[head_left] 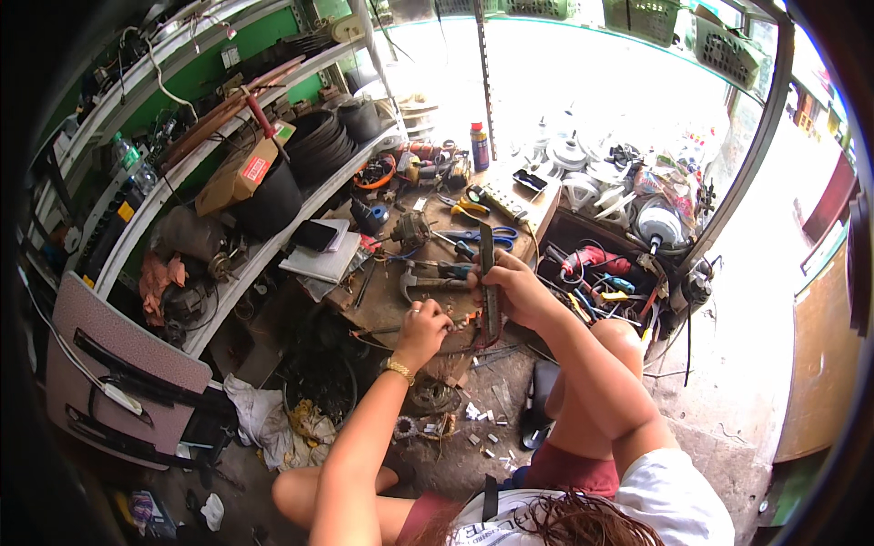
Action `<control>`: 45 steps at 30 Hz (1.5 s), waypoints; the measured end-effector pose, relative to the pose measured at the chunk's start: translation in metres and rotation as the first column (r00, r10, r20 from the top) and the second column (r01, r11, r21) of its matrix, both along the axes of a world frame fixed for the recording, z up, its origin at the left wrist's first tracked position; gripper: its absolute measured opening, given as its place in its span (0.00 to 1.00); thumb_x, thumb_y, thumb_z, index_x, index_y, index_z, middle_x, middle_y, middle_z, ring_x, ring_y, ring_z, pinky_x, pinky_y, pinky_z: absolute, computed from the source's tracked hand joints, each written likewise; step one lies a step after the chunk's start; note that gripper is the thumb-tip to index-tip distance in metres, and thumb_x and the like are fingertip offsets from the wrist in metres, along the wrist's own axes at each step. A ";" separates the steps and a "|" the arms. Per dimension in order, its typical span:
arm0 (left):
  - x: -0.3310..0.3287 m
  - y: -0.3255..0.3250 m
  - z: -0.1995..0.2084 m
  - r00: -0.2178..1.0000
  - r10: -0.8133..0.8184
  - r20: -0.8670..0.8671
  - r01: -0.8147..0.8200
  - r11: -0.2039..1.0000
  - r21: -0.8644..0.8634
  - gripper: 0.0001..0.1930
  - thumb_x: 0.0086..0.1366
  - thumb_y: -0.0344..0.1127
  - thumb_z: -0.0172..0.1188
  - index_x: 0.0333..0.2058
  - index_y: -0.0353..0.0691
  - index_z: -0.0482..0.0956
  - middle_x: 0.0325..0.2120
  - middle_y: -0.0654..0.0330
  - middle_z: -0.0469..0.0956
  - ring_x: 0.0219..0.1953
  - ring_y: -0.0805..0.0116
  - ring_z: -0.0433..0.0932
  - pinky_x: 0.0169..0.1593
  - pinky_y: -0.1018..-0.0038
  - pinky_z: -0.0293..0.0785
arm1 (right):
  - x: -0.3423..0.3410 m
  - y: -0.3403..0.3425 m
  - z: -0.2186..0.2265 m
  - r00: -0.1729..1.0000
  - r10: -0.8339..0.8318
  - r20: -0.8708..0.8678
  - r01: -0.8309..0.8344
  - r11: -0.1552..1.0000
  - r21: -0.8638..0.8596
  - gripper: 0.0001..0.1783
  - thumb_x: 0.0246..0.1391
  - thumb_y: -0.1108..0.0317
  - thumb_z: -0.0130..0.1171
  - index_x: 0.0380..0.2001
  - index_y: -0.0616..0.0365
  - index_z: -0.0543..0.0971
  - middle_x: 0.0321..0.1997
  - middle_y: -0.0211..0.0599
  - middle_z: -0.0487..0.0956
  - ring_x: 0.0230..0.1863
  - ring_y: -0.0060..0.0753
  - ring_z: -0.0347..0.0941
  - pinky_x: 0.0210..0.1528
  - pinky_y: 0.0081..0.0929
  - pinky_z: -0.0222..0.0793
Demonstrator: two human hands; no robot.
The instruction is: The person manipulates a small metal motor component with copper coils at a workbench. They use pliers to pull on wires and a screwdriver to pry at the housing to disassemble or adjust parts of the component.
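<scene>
My right hand (512, 288) is closed around a long, dark, flat bar (492, 314), which stands nearly upright at the front edge of the cluttered workbench (378, 309). To its left, my left hand (425, 333) has its fingers curled together near the bar's lower part. Whatever sits in those fingertips is too small to make out. Thin reddish wires (482, 345) show by the bar's lower end. Just behind my hands lies a hammer (439, 281), and beyond it are blue-handled scissors (496, 236). A small motor (411, 227) rests farther back on the bench.
Yellow-handled pliers (466, 208), a power strip (497, 203) and a spray can (480, 147) occupy the bench's back. A drawer of tools (605, 278) is at the right. Shelves (264, 246) line the left. Small white pieces (482, 414) and a bucket (319, 387) are below.
</scene>
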State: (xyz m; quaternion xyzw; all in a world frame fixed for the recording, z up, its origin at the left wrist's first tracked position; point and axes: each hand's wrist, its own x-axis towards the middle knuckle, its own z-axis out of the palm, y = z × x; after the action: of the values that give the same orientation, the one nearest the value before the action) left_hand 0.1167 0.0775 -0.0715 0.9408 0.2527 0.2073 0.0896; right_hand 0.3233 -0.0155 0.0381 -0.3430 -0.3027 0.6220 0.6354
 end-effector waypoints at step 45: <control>-0.056 -0.051 0.084 0.310 0.685 0.659 0.743 0.258 -0.617 0.20 0.61 0.26 0.63 0.53 0.41 0.75 0.45 0.65 0.78 0.44 0.74 0.78 0.49 0.77 0.77 | -0.091 -0.013 0.005 0.393 -0.326 0.860 -0.154 0.899 0.411 0.26 0.61 0.65 0.51 0.62 0.48 0.66 0.54 0.49 0.76 0.51 0.55 0.73 0.48 0.41 0.70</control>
State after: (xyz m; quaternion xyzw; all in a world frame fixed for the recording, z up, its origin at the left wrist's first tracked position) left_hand 0.0607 0.0262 0.0128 0.3325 0.1827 0.5065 0.7743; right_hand 0.2322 -0.0289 0.0427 -0.4946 -0.7099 0.2128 0.4540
